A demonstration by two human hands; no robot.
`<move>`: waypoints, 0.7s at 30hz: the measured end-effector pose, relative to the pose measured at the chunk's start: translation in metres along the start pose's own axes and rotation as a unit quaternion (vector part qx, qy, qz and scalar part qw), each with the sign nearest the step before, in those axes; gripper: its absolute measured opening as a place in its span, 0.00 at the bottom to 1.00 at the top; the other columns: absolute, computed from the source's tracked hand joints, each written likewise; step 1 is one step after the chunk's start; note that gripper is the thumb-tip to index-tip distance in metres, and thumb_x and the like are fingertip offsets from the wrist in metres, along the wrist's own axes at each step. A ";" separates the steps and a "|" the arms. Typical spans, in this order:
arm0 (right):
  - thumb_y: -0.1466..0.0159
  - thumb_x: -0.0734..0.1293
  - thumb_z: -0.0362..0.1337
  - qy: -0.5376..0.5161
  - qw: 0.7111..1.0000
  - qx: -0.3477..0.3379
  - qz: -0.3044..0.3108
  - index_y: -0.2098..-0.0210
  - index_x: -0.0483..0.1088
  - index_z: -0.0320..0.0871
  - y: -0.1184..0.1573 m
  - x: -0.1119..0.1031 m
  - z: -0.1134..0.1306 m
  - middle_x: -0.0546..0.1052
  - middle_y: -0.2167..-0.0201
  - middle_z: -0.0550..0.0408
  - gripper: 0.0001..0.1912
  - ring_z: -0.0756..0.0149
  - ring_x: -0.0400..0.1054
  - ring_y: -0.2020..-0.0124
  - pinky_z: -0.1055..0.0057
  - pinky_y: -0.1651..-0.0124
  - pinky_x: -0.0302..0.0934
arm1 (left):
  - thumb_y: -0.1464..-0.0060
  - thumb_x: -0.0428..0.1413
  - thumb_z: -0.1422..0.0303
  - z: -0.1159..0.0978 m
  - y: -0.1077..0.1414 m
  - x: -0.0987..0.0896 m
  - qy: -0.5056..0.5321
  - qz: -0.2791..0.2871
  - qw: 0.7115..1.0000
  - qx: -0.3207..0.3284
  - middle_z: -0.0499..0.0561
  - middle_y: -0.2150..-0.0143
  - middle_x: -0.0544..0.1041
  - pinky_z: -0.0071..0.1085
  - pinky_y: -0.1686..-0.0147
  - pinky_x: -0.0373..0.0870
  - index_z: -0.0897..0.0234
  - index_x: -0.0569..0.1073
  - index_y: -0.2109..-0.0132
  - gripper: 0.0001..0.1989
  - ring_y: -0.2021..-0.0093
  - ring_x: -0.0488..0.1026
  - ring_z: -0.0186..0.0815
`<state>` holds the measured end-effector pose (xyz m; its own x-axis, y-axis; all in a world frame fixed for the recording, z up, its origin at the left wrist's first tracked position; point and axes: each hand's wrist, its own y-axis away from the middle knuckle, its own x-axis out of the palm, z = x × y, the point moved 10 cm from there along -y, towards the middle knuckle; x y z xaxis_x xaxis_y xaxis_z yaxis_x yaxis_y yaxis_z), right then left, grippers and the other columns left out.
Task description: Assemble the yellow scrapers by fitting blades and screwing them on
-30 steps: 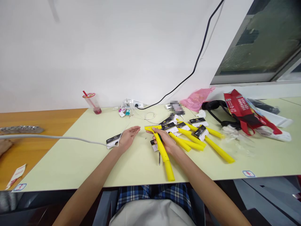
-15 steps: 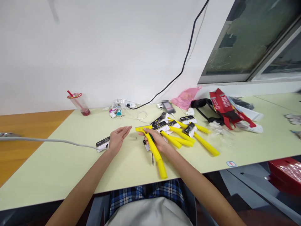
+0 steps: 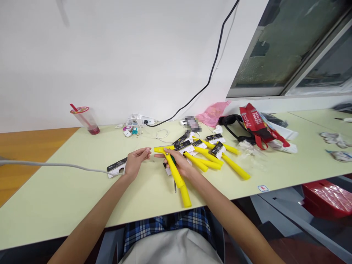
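Observation:
My right hand [image 3: 179,163] is wrapped round a yellow long-handled tool [image 3: 176,172] with a flat, angled yellow head, its handle pointing down towards the table's front edge. A green-handled screwdriver [image 3: 173,159] also shows in that palm, its metal shaft sticking out below. My left hand [image 3: 136,161] is just left of the tool's head, thumb and fingertips pinched together. Anything between them is too small to make out. Beside the left wrist lies a black-and-white card [image 3: 117,168]. To the right of my right hand are several more yellow tools [image 3: 235,167] with black-and-white cards [image 3: 218,150].
A grey cable [image 3: 68,165] crosses in front at left. Along the wall stand a cup with a straw [image 3: 89,123] and a power strip [image 3: 140,120]. Farther right are a pink plastic bag [image 3: 213,114], black headphones [image 3: 233,121] and a red bag [image 3: 254,124].
The view has shifted slightly, so everything sits a little further left. My left thumb and fingers have drawn together into a pinch near the tool's head. My right hand keeps its hold.

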<state>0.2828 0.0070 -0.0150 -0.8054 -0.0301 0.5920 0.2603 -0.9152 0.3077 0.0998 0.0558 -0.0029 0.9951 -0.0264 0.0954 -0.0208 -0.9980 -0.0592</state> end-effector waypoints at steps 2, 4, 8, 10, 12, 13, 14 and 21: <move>0.30 0.74 0.38 0.007 1.000 -0.002 -0.004 0.55 0.75 0.41 0.000 0.000 0.001 0.85 0.61 0.46 0.08 0.71 0.69 0.77 0.78 0.78 0.68 | 0.56 0.75 0.44 -0.002 0.002 0.005 -0.031 0.016 0.999 0.013 0.59 0.57 0.87 0.40 0.54 0.78 0.66 0.87 0.53 0.32 0.58 0.81 0.43; 0.31 0.74 0.38 0.011 1.000 -0.004 -0.003 0.57 0.75 0.41 0.001 0.001 0.002 0.85 0.62 0.47 0.08 0.71 0.69 0.77 0.78 0.79 0.68 | 0.56 0.75 0.45 -0.004 0.003 0.009 -0.056 0.028 0.998 0.030 0.60 0.55 0.87 0.41 0.52 0.78 0.65 0.87 0.54 0.31 0.55 0.82 0.46; 0.30 0.73 0.37 0.021 1.000 -0.003 0.006 0.59 0.76 0.42 0.002 0.005 0.002 0.82 0.68 0.51 0.05 0.70 0.69 0.78 0.77 0.80 0.67 | 0.53 0.72 0.47 -0.009 0.004 0.008 -0.111 0.024 0.991 0.069 0.58 0.57 0.87 0.41 0.51 0.77 0.64 0.86 0.58 0.25 0.56 0.82 0.46; 0.31 0.74 0.38 0.032 0.999 -0.003 -0.002 0.61 0.76 0.42 0.003 0.003 0.001 0.79 0.71 0.54 0.06 0.70 0.69 0.78 0.77 0.81 0.67 | 0.49 0.70 0.49 -0.013 0.006 0.010 -0.152 0.030 0.983 0.098 0.56 0.58 0.86 0.39 0.51 0.76 0.63 0.85 0.60 0.21 0.57 0.81 0.44; 0.32 0.75 0.38 0.047 0.999 -0.005 -0.012 0.63 0.76 0.42 0.002 0.001 0.000 0.76 0.74 0.58 0.07 0.70 0.68 0.79 0.77 0.81 0.67 | 0.46 0.68 0.52 -0.019 0.008 0.016 -0.181 0.055 0.973 0.130 0.54 0.59 0.85 0.37 0.53 0.75 0.63 0.84 0.62 0.17 0.58 0.80 0.42; 0.32 0.75 0.39 0.053 0.998 -0.006 -0.012 0.63 0.76 0.41 0.002 0.001 -0.001 0.75 0.75 0.59 0.08 0.71 0.68 0.80 0.77 0.81 0.67 | 0.45 0.67 0.53 -0.021 0.009 0.020 -0.188 0.070 0.969 0.143 0.54 0.59 0.84 0.36 0.54 0.75 0.62 0.83 0.63 0.16 0.58 0.80 0.42; 0.32 0.75 0.39 0.058 0.998 -0.007 -0.009 0.64 0.75 0.41 0.002 0.002 -0.002 0.74 0.76 0.60 0.09 0.71 0.67 0.80 0.77 0.81 0.67 | 0.44 0.66 0.54 -0.022 0.010 0.022 -0.191 0.082 0.966 0.152 0.54 0.59 0.84 0.35 0.54 0.75 0.62 0.83 0.63 0.15 0.57 0.79 0.41; 0.32 0.76 0.41 0.091 0.996 0.009 -0.014 0.65 0.74 0.42 0.010 0.006 -0.004 0.73 0.79 0.61 0.12 0.72 0.67 0.82 0.78 0.81 0.66 | 0.47 0.68 0.54 -0.013 0.006 0.025 -0.169 0.119 0.972 0.114 0.55 0.58 0.86 0.37 0.54 0.76 0.62 0.86 0.60 0.16 0.57 0.81 0.44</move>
<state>0.2786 -0.0041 -0.0110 -0.8950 -0.0783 0.4392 0.2443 -0.9097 0.3358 0.1228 0.0482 0.0122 0.9405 -0.1966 -0.2771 -0.2707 -0.9264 -0.2617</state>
